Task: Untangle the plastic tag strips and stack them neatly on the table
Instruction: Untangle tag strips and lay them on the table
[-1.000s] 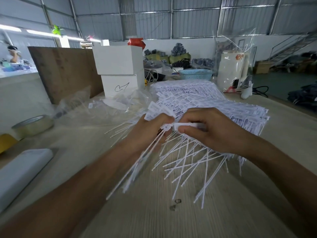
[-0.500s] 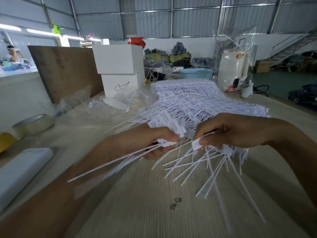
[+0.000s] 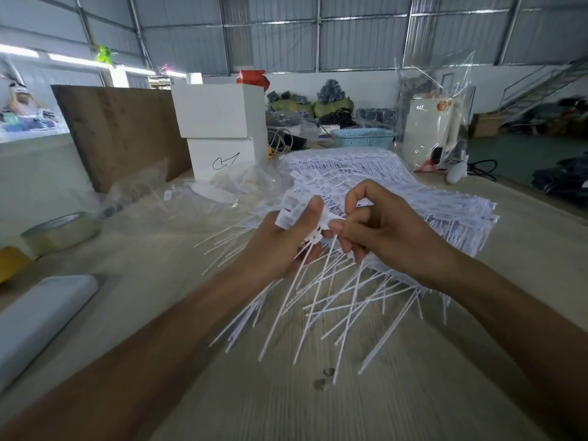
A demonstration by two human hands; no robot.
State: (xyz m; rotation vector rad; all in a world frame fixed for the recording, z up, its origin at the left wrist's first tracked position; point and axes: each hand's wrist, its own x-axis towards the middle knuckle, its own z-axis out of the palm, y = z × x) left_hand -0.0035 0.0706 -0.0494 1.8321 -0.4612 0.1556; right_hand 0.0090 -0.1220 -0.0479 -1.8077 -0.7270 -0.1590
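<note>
A big heap of white plastic tag strips (image 3: 397, 198) covers the middle and right of the wooden table (image 3: 286, 402), their thin tails fanning toward me. My left hand (image 3: 280, 246) grips a bundle of tag strips (image 3: 291, 214) by their flat heads, tails hanging down to the table. My right hand (image 3: 378, 227) meets it just to the right, thumb and fingers pinching a strip head (image 3: 327, 219) at the bundle. Both hands hover above the near edge of the heap.
Two stacked white boxes (image 3: 222, 132) and a brown board (image 3: 127, 132) stand at the back left. A roll of tape (image 3: 60, 233) and a grey flat object (image 3: 41, 316) lie at the left. Crumpled clear plastic (image 3: 140, 192), a blue basket (image 3: 362, 138) and a wrapped white jug (image 3: 432, 128) sit behind.
My hands have come back together and risen slightly. The left bundle's tails swung from pointing left to hanging down. My right hand now pinches a strip at the bundle.
</note>
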